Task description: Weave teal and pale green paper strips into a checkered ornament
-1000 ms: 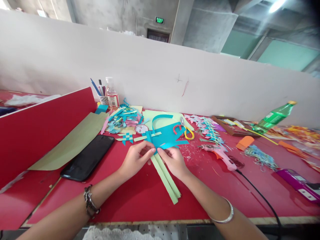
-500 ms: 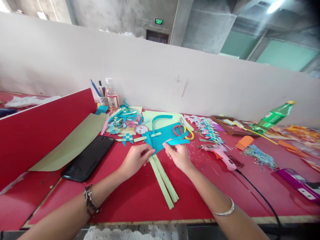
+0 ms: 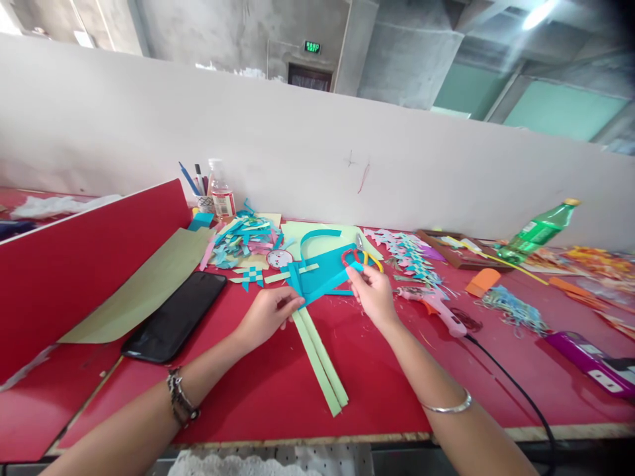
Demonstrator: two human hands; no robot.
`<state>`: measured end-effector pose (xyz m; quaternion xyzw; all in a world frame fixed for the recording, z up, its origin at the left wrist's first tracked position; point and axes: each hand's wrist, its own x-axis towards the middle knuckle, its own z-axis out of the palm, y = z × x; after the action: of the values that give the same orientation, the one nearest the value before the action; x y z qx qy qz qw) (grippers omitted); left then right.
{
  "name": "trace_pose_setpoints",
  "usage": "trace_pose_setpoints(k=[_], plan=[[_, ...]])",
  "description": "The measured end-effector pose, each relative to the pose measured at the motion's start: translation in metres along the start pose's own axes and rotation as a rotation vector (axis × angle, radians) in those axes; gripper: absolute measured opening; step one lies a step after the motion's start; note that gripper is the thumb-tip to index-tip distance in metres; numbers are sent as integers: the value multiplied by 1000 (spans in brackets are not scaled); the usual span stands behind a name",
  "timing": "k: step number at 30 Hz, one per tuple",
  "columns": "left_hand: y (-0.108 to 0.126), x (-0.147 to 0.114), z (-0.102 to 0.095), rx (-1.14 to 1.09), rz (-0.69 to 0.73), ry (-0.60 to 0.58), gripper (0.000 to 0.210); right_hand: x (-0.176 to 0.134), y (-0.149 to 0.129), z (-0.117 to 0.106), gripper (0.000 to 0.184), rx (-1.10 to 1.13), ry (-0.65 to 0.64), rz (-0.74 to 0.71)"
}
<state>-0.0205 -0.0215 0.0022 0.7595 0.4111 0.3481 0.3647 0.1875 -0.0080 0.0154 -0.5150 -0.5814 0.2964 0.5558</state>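
Note:
Between my hands a blue paper strip (image 3: 325,289) is stretched, slanting up to the right. My left hand (image 3: 270,312) pinches its lower end, where blue strips cross with pale green paper strips (image 3: 317,360) that hang toward the table's front. My right hand (image 3: 372,294) pinches the strip's far end, close to the scissors (image 3: 374,259) with red and yellow handles. Under the strip lies a blue paper sheet (image 3: 325,264), and behind it a curled blue strip (image 3: 317,234). A small woven blue and green paper piece (image 3: 252,274) rests left of my left hand.
A black phone (image 3: 173,317) lies at the left beside a red divider (image 3: 99,264). A paper-scrap heap (image 3: 248,235) is at the back. To the right are a pink glue gun (image 3: 436,307) with its cord, woven fish-like pieces (image 3: 411,258), a tilted green bottle (image 3: 538,231) and a purple power strip (image 3: 592,363).
My right hand has moved right and slightly up, drawing the blue strip out straight from a folded-over position. My left hand stays nearly in place, and the green strips have shifted slightly left.

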Motion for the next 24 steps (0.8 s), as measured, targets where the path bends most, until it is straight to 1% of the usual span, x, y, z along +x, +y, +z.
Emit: trace_pose_setpoints(k=[5,8,11,14,16,18,19,21,24], plan=[[0,0,-1,4,-16,-11,31,3,1,-4,33,70,25,-11],[-1,0,-1,-18,-20,-20,32,4,4,-5,34,152,36,31],[-2,1,-2,-22,-11,-28,32,8,8,-7,33,271,82,72],[-2,2,-2,-16,-22,-9,32,12,11,-10,31,334,130,87],[-2,3,-3,-66,-52,35,32,13,14,-10,31,333,144,85],[-2,6,-6,-188,-80,97,32,12,18,-9,31,281,138,71],[-3,7,-7,-267,-85,125,32,12,20,-7,31,208,118,47],[-4,9,-11,-411,-79,164,33,11,23,-4,30,1,40,-33],[-6,10,-16,-533,-66,153,34,9,28,3,21,-258,-122,-159]])
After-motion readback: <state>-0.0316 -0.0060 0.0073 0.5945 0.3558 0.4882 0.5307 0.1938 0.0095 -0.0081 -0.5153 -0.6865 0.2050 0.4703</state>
